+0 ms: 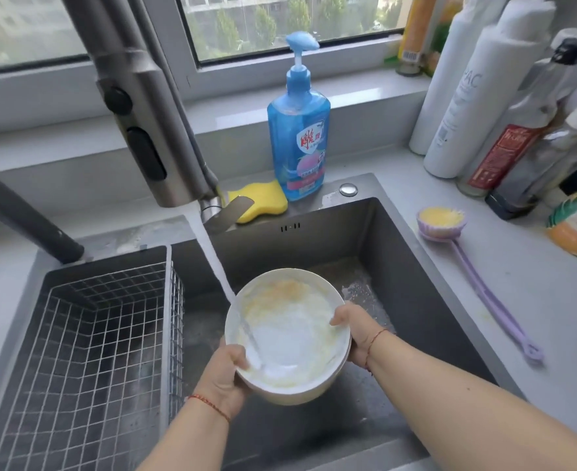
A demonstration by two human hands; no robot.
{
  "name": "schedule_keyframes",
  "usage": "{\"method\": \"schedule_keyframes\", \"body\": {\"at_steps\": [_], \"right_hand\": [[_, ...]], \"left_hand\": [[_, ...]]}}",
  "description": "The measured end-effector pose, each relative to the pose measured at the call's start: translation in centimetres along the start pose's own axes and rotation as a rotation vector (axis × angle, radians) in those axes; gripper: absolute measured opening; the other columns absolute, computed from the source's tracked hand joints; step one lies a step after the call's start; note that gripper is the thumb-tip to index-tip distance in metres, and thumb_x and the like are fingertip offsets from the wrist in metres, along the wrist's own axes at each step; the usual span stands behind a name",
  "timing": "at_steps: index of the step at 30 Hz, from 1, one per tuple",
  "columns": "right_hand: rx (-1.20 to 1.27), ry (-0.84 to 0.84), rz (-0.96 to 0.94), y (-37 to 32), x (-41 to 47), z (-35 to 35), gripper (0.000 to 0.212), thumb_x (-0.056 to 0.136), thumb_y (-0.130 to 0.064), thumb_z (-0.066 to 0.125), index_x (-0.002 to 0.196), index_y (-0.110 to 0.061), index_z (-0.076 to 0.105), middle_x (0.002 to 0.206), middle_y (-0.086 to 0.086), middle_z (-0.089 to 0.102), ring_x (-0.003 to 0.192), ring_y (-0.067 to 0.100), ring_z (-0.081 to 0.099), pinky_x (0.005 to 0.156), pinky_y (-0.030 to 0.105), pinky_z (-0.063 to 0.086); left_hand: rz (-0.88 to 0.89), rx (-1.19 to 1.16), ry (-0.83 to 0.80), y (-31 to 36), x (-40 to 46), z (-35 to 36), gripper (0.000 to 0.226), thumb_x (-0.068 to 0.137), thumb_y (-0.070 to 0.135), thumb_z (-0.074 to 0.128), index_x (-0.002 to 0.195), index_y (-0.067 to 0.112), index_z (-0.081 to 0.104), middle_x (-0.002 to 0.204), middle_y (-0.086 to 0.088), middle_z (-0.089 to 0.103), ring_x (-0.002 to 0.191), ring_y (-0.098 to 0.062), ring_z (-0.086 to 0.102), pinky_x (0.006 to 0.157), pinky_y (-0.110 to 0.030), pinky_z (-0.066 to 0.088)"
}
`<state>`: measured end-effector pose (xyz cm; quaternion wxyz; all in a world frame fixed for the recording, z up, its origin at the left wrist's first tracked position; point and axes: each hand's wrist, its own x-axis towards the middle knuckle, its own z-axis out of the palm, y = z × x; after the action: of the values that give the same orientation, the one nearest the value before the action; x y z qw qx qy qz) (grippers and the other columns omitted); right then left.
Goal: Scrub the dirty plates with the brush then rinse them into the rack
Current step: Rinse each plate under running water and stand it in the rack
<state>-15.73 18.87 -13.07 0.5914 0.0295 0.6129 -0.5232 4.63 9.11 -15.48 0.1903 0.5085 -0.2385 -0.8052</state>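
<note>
White ceramic plates, stacked, yellow-smeared, over the sink under running water. Our left hand grips the near-left rim, right hand the right rim. Likely slippery, breakable; hold opposite rims. Wire rack left; brush right.

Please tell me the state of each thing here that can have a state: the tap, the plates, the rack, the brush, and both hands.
Tap: running, water falling onto the plates.
Plates: stacked, held over the sink, top one smeared yellow.
Rack: nothing visible inside.
Brush: lying on the counter, unused.
Left hand: gripping the plates' rim.
Right hand: gripping the opposite rim.
</note>
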Motion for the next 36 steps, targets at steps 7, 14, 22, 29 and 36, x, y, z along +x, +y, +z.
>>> {"method": "schedule_keyframes", "body": {"at_steps": [7, 14, 22, 29, 36], "right_hand": [[-0.054, -0.032, 0.020, 1.0, 2.6, -0.2, 0.076, 0.046, -0.004, 0.042, 0.120, -0.013, 0.056, 0.104, 0.017, 0.064, 0.092, 0.040, 0.061, 0.092, 0.057, 0.048], [-0.043, 0.041, 0.102, 3.8, 4.2, -1.3, 0.085, 0.041, -0.002, 0.042, 0.124, -0.013, 0.054, 0.116, 0.027, 0.061, 0.105, 0.048, 0.058, 0.092, 0.066, 0.043], [-0.134, 0.119, 0.089, 3.8, 5.0, -1.0, 0.065, 0.073, 0.008, 0.036, 0.128, -0.023, 0.048, 0.119, 0.025, 0.056, 0.105, 0.048, 0.056, 0.087, 0.064, 0.047], [-0.720, 0.230, 0.052, 2.5, 5.1, -0.1, 0.059, 0.076, -0.010, 0.057, 0.134, -0.016, 0.044, 0.119, 0.014, 0.057, 0.107, 0.033, 0.056, 0.089, 0.035, 0.049], [-1.112, 0.571, -0.219, 1.5, 2.4, 0.9, 0.030, 0.085, -0.012, 0.049, 0.115, -0.015, 0.051, 0.122, 0.009, 0.051, 0.113, 0.031, 0.051, 0.088, 0.036, 0.044]], "left_hand": [[-0.085, -0.076, -0.001, -2.4, 1.6, -1.3, 0.107, 0.036, -0.006, 0.048, 0.141, 0.016, 0.050, 0.134, -0.022, 0.059, 0.120, -0.055, 0.054, 0.090, -0.072, 0.045], [-0.186, -0.029, 0.032, -3.3, 2.1, -1.9, 0.112, 0.034, -0.011, 0.045, 0.144, 0.013, 0.045, 0.131, -0.029, 0.059, 0.115, -0.059, 0.054, 0.087, -0.072, 0.046], [-0.168, -0.033, 0.110, -3.3, 2.1, -1.3, 0.094, 0.057, -0.018, 0.030, 0.143, 0.018, 0.044, 0.130, -0.027, 0.059, 0.113, -0.056, 0.056, 0.082, -0.072, 0.049], [-0.116, 0.340, 0.324, -1.8, 0.9, 0.9, 0.053, 0.076, -0.002, 0.044, 0.125, 0.015, 0.051, 0.117, -0.019, 0.058, 0.109, -0.042, 0.056, 0.102, -0.060, 0.045], [0.055, 0.840, 0.593, 0.1, -1.5, 1.9, 0.027, 0.084, 0.009, 0.054, 0.105, -0.002, 0.065, 0.099, -0.019, 0.071, 0.072, -0.028, 0.062, 0.064, -0.028, 0.048]]}}
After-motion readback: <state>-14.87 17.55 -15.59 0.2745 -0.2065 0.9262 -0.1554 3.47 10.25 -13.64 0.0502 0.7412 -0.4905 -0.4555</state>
